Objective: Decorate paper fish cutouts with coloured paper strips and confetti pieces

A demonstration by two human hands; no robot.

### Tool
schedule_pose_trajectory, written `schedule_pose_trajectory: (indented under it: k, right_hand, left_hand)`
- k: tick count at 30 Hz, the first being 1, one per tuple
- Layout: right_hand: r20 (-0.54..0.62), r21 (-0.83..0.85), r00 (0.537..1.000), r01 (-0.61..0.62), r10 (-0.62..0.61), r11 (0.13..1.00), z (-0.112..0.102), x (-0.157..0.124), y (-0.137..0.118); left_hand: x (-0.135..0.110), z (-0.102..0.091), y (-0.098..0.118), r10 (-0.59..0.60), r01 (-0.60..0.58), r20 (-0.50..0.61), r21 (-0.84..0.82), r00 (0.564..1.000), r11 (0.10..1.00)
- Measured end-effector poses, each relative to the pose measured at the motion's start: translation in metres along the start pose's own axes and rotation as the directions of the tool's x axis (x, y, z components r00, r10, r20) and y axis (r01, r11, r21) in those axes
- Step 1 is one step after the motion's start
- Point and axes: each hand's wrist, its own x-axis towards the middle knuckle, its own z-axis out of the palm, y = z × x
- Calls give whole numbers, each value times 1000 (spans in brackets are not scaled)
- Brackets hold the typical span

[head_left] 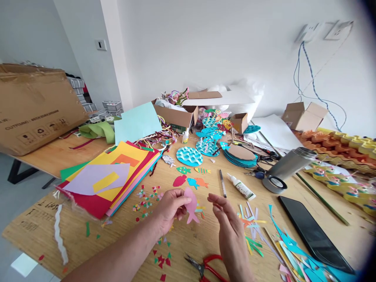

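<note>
My left hand (170,207) pinches a pink paper fish (190,205) and holds it up over the wooden table (188,243). Just to its right, my right hand (230,223) hovers with its fingers curled loosely apart and nothing in them. Red-handled scissors (205,266) lie on the table below the hands. Beyond the hands lie small paper fish in red (179,180), blue and orange (197,182), green (183,170) and striped (202,170). A pen (222,183) and a glue bottle (241,187) lie behind my right hand.
A stack of coloured paper sheets (111,176) lies at left, with paper scraps (147,199) around it. Blue wave discs (189,156), cardboard boxes (176,113), a metal flask (289,164), its lid (274,184), a black phone (314,235) and paper strips (282,243) fill the right side.
</note>
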Motion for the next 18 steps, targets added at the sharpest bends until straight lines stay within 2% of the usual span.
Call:
schedule_pose_trajectory:
  k: [2,7,11,18]
  right_hand:
    - [79,85,988,-139,133,987,0,1,-3]
    - [251,107,949,-224,192,969,5,1,-7]
    - [258,110,945,-237,203,965,6,1,-3]
    - [260,68,952,-187,163,980,5,2,-1]
  left_hand:
    - [-1,2,0,42,-42,7,83,999,996]
    - [-4,7,-1,132,-141,53,226,990,964]
    - [-5,8,-1,154,-174,97,258,983,950]
    - [-5,4,-3,104,-145,157,274,982,951]
